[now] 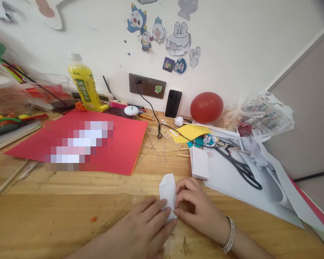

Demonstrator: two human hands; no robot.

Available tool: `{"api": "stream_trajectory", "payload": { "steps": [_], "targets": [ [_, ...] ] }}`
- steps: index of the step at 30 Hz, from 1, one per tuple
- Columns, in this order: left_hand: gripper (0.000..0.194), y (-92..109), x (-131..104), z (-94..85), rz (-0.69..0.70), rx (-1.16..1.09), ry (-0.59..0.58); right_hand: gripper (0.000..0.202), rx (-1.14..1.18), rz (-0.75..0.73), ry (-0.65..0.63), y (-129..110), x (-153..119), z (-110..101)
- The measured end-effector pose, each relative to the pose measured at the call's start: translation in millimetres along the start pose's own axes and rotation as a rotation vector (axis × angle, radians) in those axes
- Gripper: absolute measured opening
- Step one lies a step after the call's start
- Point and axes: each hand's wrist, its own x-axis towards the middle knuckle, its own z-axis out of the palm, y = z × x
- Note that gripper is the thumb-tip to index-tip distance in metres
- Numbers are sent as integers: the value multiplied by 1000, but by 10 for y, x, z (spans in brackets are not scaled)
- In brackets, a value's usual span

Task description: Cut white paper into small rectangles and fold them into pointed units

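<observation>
A small strip of folded white paper (167, 187) lies on the wooden table in front of me, its top left corner turned down. My left hand (143, 225) holds its lower part against the table, fingers close together on top and thumb by the bottom end. At the paper's right edge, my right hand (198, 207) is closed in a pinch, thumb and fingertips on the lower right side. A beaded bracelet (229, 235) circles the right wrist. Fingers cover part of the lower end of the paper.
Red paper (124, 144) lies at left, with a yellow drink bottle (84, 84) behind it. A stack of small white papers (199, 163) and black-handled scissors (240, 167) are at right, on larger white sheets (224, 183). A phone (173, 103) and red balloon (206, 107) stand near the wall.
</observation>
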Motion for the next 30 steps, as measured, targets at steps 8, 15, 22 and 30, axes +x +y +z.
{"api": "stream_trajectory", "payload": {
  "steps": [8, 15, 22, 30],
  "targets": [
    [39, 5, -3, 72, -48, -32, 44, 20, 2, 7, 19, 8, -11, 23],
    [37, 24, -3, 112, -45, -12, 54, 18, 14, 23, 3, -10, -9, 17],
    [35, -15, -8, 37, 5, 16, 70, 15, -16, 62, -4, 2, -13, 27],
    [34, 2, 3, -18, 2, 19, 60, 12, -39, 181, 2, -10, 17, 6]
  ]
}}
